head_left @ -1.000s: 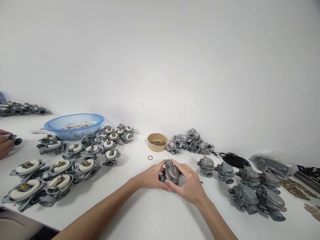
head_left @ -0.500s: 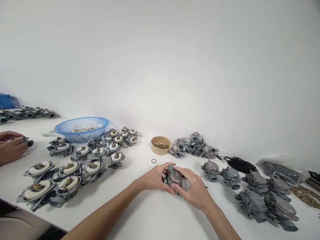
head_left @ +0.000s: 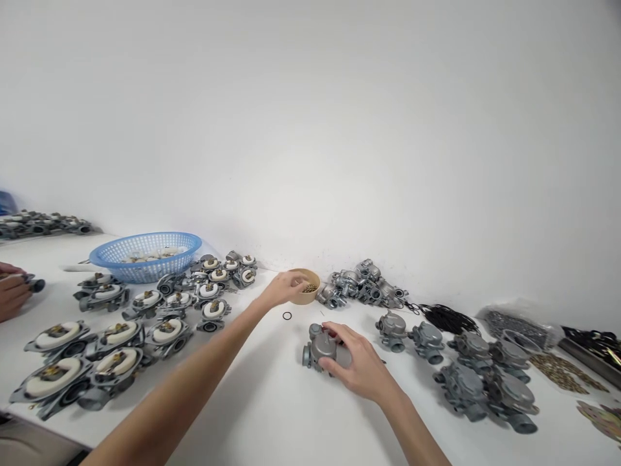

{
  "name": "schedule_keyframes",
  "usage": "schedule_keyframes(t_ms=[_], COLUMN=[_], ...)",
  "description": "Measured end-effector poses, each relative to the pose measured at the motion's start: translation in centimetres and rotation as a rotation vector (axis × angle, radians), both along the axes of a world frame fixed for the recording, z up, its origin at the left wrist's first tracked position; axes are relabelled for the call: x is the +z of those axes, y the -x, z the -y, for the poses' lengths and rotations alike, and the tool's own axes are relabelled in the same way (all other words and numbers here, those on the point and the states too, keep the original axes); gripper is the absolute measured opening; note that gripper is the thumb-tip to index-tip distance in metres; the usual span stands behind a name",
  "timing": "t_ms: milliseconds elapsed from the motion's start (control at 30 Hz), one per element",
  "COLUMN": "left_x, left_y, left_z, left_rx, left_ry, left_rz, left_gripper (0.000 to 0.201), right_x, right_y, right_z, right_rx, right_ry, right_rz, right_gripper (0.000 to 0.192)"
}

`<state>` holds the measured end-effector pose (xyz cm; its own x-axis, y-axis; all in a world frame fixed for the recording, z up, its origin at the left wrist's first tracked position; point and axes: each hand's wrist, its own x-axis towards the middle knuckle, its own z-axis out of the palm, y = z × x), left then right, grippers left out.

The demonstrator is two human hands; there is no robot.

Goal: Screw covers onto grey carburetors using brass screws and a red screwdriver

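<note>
My right hand (head_left: 356,362) is closed round the side of a grey metal carburetor (head_left: 323,349) that rests on the white table, thumb in front and fingers behind. Over the rim of a tan paper bowl (head_left: 305,299) reaches my left hand (head_left: 287,288), its fingers loosely bent and apart above small brass-coloured screws (head_left: 310,288). Nothing shows between those fingers. A black O-ring (head_left: 287,316) lies on the table just in front of the bowl.
Left are rows of open carburetors with white floats (head_left: 119,331) and a blue basket (head_left: 145,270) of white parts. Right stand closed carburetors (head_left: 460,388), black cords (head_left: 449,319) and a plastic bag (head_left: 519,327). Another person's hand (head_left: 12,294) holds a part at far left.
My left hand has let go of the carburetor and moved away to the bowl. My right hand stays on the carburetor. The view has turned slightly right.
</note>
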<state>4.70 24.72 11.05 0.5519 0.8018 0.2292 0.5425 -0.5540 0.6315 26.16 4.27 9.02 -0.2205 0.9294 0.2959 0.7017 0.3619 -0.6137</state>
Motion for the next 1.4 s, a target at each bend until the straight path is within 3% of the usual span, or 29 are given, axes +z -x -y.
schedule_keyframes(t_ms=[100, 233, 433, 600, 867, 1033, 1200, 1267, 1400], left_x=[0.9, 0.2, -0.9, -1.5, -1.2, -0.6, 0.4, 1.0, 1.9], left_y=[-2.3, -4.9, -6.5, -6.0, -3.5, -2.6, -2.7, -3.1, -3.6], left_z=[-3.6, -6.3, -8.4, -8.6, -7.9, -7.1, -5.5, -3.9, 2.2], left_rx=[0.068, 0.137, 0.186, 0.226, 0.217, 0.196, 0.181, 0.167, 0.069], left_ry=[0.002, 0.054, 0.089, 0.059, 0.05, 0.055, 0.078, 0.075, 0.062], left_rz=[-0.176, -0.373, -0.494, -0.493, -0.342, -0.127, 0.125, 0.256, 0.54], left_gripper=[0.027, 0.032, 0.032, 0.033, 0.029, 0.033, 0.024, 0.02, 0.013], right_x=[0.1, -0.2, -1.0, -0.7, -1.1, -0.9, -0.6, -0.4, -0.2], right_y=[-0.6, -1.4, -1.1, -0.4, -0.6, -0.8, -1.2, -1.6, -2.0], right_z=[0.0, 0.1, -0.2, -0.2, -0.4, -0.4, -0.5, -0.7, -1.0], right_rx=[0.013, 0.053, 0.003, 0.008, 0.03, 0.026, 0.035, 0.052, -0.034], right_ry=[0.004, 0.049, 0.036, 0.044, 0.046, 0.068, 0.095, 0.014, -0.332], right_rz=[-0.019, 0.022, 0.04, 0.031, 0.035, 0.07, 0.03, -0.033, -0.212], right_gripper=[0.059, 0.08, 0.084, 0.083, 0.084, 0.093, 0.094, 0.086, 0.038])
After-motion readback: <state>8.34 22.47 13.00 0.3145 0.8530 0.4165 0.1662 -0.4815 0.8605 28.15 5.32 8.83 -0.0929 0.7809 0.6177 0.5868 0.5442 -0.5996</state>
